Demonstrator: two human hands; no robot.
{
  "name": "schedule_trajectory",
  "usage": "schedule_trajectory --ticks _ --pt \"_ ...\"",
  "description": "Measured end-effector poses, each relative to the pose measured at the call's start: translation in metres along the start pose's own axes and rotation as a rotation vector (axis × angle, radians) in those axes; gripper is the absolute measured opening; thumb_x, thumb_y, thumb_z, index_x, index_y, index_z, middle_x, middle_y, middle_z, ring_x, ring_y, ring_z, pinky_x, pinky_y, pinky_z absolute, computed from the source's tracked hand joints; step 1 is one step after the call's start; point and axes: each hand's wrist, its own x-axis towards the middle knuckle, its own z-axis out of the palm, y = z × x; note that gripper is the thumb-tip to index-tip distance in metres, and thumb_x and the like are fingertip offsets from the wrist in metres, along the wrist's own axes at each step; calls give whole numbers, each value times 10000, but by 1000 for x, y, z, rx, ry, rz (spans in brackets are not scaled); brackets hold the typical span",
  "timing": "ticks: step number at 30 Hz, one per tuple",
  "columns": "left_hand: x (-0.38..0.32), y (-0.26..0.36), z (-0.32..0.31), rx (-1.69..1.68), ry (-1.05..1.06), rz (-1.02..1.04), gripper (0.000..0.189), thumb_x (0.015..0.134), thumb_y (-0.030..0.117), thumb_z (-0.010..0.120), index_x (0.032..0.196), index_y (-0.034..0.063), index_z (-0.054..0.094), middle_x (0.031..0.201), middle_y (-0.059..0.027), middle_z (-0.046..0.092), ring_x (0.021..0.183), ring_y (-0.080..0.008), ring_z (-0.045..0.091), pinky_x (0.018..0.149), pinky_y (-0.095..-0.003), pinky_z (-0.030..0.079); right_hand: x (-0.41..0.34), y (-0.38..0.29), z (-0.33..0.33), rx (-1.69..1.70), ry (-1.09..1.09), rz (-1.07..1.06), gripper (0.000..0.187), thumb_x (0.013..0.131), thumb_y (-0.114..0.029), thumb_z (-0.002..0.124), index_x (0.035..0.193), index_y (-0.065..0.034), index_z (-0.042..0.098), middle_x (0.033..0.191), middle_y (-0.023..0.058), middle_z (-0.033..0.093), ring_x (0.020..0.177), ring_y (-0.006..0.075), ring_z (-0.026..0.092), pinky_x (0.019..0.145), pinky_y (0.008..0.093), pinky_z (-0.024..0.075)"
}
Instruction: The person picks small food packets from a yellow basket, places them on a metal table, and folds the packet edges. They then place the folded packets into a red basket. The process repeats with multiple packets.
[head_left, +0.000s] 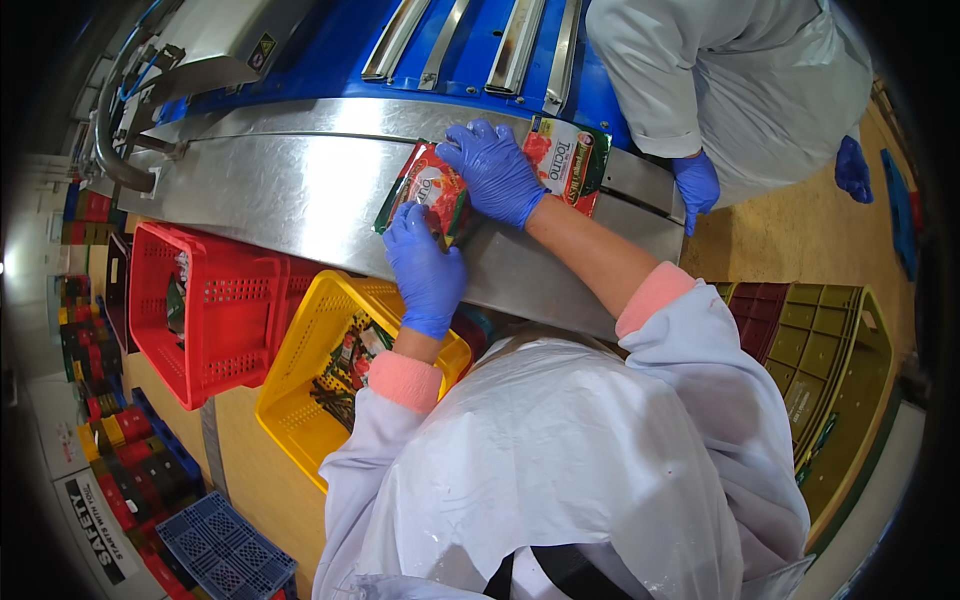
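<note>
Both my hands wear blue gloves over the steel ledge of a machine. A red and green printed food pouch (442, 191) lies tilted on the ledge, between my hands. My left hand (424, 262) pinches its lower edge between thumb and fingers. My right hand (495, 172) rests over the pouch's upper right side, its fingertips bent at the top edge; whether it grips is partly hidden by the hand. A second pouch, labelled tocino (559, 161), lies flat just right of my right hand, partly over the edge of the blue surface.
A yellow crate (289, 397) with pouches and strips stands below the ledge, beside a red crate (225, 300). Olive crates (814, 360) stand at the right. A co-worker's gloved hand (696, 187) is at the ledge's right end. Metal bars (517, 45) cross the blue surface (450, 90).
</note>
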Motion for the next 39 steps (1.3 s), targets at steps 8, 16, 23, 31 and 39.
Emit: schedule_trajectory --ticks 8,16,23,31,39 --pt "-3 -20 -13 -32 -125 12 558 614 -57 599 1151 32 475 1252 -165 483 1137 -400 421 964 -462 351 -19 20 -32 388 5 189 438 640 -183 722 1044 -71 597 1047 103 574 958 286 527 869 379 419" --pt "-2 -31 -11 -179 -64 220 610 608 -143 533 1188 40 483 1262 -157 495 1196 -368 420 1031 -414 345 -37 88 -47 80 -3 458 502 689 -342 739 1123 -127 604 1131 81 601 985 287 538 854 404 441" --pt "21 -66 -16 -283 -231 303 644 631 -138 547 1235 75 476 1307 -137 475 1255 -339 389 1059 -402 317 -36 108 -40 21 -348 719 557 680 -339 728 1183 -149 583 1129 107 594 1094 289 531 872 421 429" --pt "-25 -1 -51 -222 -16 272 713 638 44 732 1287 63 438 1271 -159 486 1130 -316 491 975 -388 396 -57 100 -88 929 -127 879 258 761 -49 653 1017 -33 621 930 43 623 771 137 593 719 244 469" --pt "-36 26 -29 -1505 -367 -338 623 817 83 657 1344 25 329 1177 -108 532 982 -161 566 813 -292 482 -71 -9 -99 1839 269 916 416 809 17 606 1204 -1 476 1013 79 614 831 159 605 730 261 496"
